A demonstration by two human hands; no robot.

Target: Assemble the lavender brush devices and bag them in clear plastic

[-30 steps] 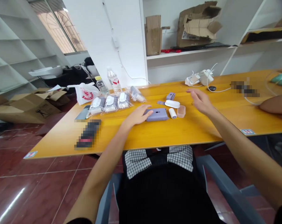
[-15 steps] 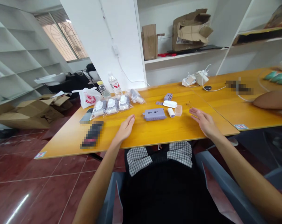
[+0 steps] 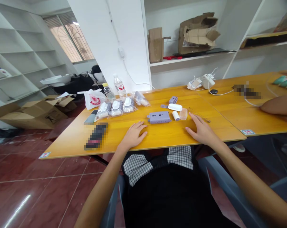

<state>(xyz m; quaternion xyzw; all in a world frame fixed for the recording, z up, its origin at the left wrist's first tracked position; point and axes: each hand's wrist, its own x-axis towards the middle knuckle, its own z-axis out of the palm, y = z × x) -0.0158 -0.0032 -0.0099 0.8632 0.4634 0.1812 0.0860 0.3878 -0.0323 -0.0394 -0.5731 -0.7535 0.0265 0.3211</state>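
My left hand [image 3: 133,135] lies palm down at the table's front, fingers spread and holding nothing. On the other side my right hand [image 3: 200,129] hovers or rests on the wood, thumb apart from the fingers, also without anything in it. Between and beyond them sits a purple plastic case [image 3: 159,117] with two small dark marks on top. To its right are a small white cylinder [image 3: 175,116] and a translucent peach cup [image 3: 183,114]. Behind these lie a white oval piece [image 3: 175,107] and a purple block [image 3: 173,100]. A thin coiled wire-like thing [image 3: 206,119] is by my right fingertips.
Several plastic-wrapped packs [image 3: 116,108] stand left of centre, near two bottles [image 3: 120,86] and a white bag [image 3: 95,99]. A blurred dark object [image 3: 96,136] lies front left. White cabled devices [image 3: 207,81] stand at the back right. Another person's arm [image 3: 277,107] rests at the far right.
My left hand has turned palm down and come toward the right onto the table. My right hand has moved slightly inward with its thumb spread. The view has shifted a little.
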